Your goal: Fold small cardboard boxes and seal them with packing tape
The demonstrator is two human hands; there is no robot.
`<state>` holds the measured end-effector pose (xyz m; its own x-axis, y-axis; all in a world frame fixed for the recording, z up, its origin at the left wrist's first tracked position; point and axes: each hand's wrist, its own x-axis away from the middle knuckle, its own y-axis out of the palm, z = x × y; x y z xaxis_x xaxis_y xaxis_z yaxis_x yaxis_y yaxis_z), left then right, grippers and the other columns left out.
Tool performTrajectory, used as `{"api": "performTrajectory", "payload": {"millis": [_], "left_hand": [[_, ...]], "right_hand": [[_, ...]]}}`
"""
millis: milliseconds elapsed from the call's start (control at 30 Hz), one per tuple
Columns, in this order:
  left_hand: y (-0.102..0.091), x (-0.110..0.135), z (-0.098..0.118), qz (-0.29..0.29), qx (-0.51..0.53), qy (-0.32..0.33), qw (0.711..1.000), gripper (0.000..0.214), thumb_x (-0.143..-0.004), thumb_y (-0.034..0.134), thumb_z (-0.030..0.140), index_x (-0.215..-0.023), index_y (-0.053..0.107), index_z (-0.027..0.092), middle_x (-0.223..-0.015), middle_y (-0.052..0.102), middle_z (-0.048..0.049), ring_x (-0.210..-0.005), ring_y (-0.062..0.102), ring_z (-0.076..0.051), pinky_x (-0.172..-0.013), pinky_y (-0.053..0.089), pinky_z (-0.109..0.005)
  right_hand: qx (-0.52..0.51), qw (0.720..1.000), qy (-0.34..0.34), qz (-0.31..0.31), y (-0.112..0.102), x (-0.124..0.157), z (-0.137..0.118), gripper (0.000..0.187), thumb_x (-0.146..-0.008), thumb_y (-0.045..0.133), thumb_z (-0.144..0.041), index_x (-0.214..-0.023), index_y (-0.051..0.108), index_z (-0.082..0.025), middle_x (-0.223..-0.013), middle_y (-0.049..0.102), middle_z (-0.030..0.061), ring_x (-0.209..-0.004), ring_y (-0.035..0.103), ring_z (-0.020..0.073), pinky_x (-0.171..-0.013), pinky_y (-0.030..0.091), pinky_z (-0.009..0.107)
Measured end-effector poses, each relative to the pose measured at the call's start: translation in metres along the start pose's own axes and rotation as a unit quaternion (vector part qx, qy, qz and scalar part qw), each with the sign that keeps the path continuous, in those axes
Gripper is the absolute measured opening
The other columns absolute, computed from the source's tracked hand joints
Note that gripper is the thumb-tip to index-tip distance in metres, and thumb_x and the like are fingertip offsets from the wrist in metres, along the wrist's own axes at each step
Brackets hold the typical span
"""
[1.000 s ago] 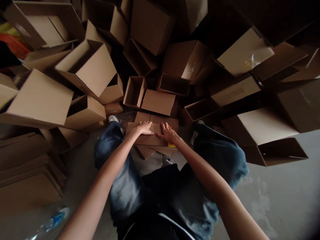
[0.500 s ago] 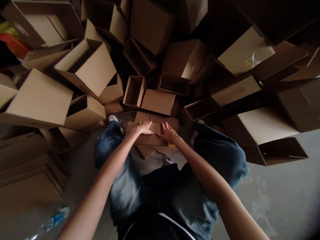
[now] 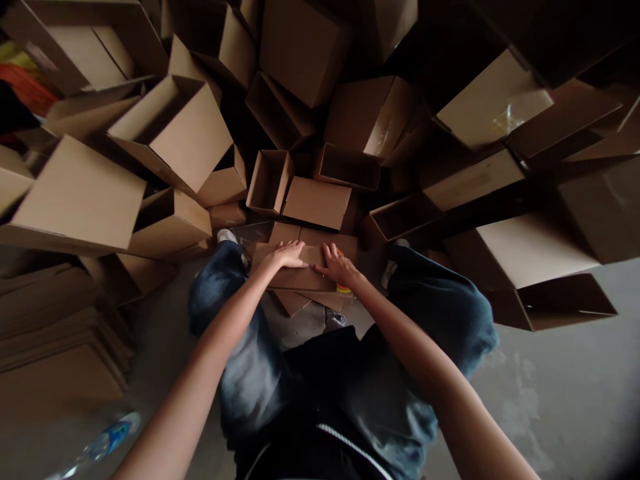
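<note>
Between my legs lies a flattened cardboard piece (image 3: 310, 279), with more cardboard flaps (image 3: 327, 238) behind and under it. My left hand (image 3: 290, 255) rests on its left part, palm down, fingers stretched out to the right. On the right part lies my right hand (image 3: 336, 265), fingers apart and pointing forward. The two thumbs nearly meet in the middle. Beside and partly under my right hand shows a small orange and yellow thing (image 3: 343, 289); most of it is hidden, so I cannot make out its kind.
Open cardboard boxes (image 3: 173, 133) are heaped in front and to both sides. A stack of flat cardboard (image 3: 60, 333) lies at left. Near it a plastic bottle (image 3: 107, 440) lies on the grey floor (image 3: 565, 387). A taped box (image 3: 495, 103) stands at the far right.
Both hands stay in place on the cardboard. Only a very slight shift of the view is visible.
</note>
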<state>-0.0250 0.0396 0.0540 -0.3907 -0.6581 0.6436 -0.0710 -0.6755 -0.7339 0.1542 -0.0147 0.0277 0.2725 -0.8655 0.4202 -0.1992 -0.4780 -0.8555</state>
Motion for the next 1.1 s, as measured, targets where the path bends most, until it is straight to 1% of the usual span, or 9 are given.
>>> {"api": "performTrajectory", "payload": {"millis": [133,267,467,567,667,900,1100], "left_hand": [[-0.001,0.0012,0.0012,-0.002,0.009,-0.004,1.0,0.078,-0.085,0.064,0.052,-0.15,0.033,0.022,-0.162,0.034,-0.0191,-0.149,0.033,-0.034,-0.12,0.023,-0.055],[-0.0012,0.0018,0.0017,-0.003,0.003,-0.005,1.0,0.077,-0.086,0.063,0.052,-0.15,0.032,0.023,-0.162,0.033,-0.018,-0.149,0.032,-0.033,-0.12,0.023,-0.054],[-0.002,0.0025,0.0024,-0.006,-0.004,-0.006,1.0,0.075,-0.087,0.064,0.049,-0.15,0.034,0.021,-0.162,0.033,-0.0188,-0.149,0.032,-0.032,-0.121,0.023,-0.054],[-0.0018,0.0021,0.0021,-0.008,-0.005,-0.007,1.0,0.075,-0.087,0.064,0.049,-0.15,0.034,0.02,-0.162,0.032,-0.0189,-0.15,0.031,-0.032,-0.121,0.023,-0.053],[-0.0011,0.0013,0.0014,-0.004,-0.003,-0.005,1.0,0.076,-0.087,0.063,0.051,-0.15,0.033,0.021,-0.162,0.033,-0.0183,-0.149,0.033,-0.032,-0.12,0.024,-0.053],[-0.0002,0.0001,0.0014,-0.005,0.007,-0.01,1.0,0.077,-0.085,0.065,0.051,-0.149,0.035,0.02,-0.162,0.033,-0.0189,-0.15,0.031,-0.033,-0.121,0.022,-0.052],[-0.0017,0.0016,0.0025,-0.004,0.004,-0.008,1.0,0.077,-0.085,0.064,0.051,-0.15,0.035,0.02,-0.162,0.032,-0.0191,-0.149,0.032,-0.033,-0.12,0.023,-0.053]], "right_hand": [[0.002,1.0,0.002,-0.002,-0.0003,0.0002,-0.0002,0.076,-0.102,0.034,-0.062,-0.156,0.027,-0.009,-0.153,0.036,0.0262,-0.122,0.059,0.0325,-0.094,0.046,0.037],[0.003,1.0,0.003,-0.001,-0.0007,0.0003,-0.0006,0.075,-0.102,0.035,-0.062,-0.156,0.027,-0.011,-0.154,0.035,0.0255,-0.124,0.058,0.0325,-0.094,0.046,0.036],[0.014,1.0,0.001,-0.002,0.0007,-0.0008,0.0003,0.077,-0.102,0.035,-0.06,-0.156,0.026,-0.006,-0.155,0.035,0.0264,-0.123,0.059,0.0335,-0.094,0.047,0.037],[0.013,1.0,0.0,0.002,0.0025,-0.0018,0.0016,0.076,-0.102,0.034,-0.061,-0.156,0.027,-0.008,-0.153,0.036,0.0254,-0.123,0.059,0.0326,-0.093,0.047,0.036],[0.009,1.0,0.0,0.002,0.0033,-0.0021,0.0023,0.076,-0.102,0.032,-0.063,-0.155,0.027,-0.01,-0.153,0.037,0.025,-0.122,0.059,0.0318,-0.092,0.046,0.035],[0.008,1.0,0.0,0.002,0.0031,-0.0023,0.002,0.078,-0.101,0.033,-0.063,-0.156,0.027,-0.008,-0.153,0.036,0.0263,-0.123,0.058,0.033,-0.093,0.046,0.037],[0.008,1.0,-0.001,0.001,0.0013,-0.0009,0.0006,0.076,-0.102,0.033,-0.061,-0.156,0.026,-0.008,-0.154,0.035,0.0262,-0.123,0.059,0.0326,-0.093,0.047,0.037]]}}
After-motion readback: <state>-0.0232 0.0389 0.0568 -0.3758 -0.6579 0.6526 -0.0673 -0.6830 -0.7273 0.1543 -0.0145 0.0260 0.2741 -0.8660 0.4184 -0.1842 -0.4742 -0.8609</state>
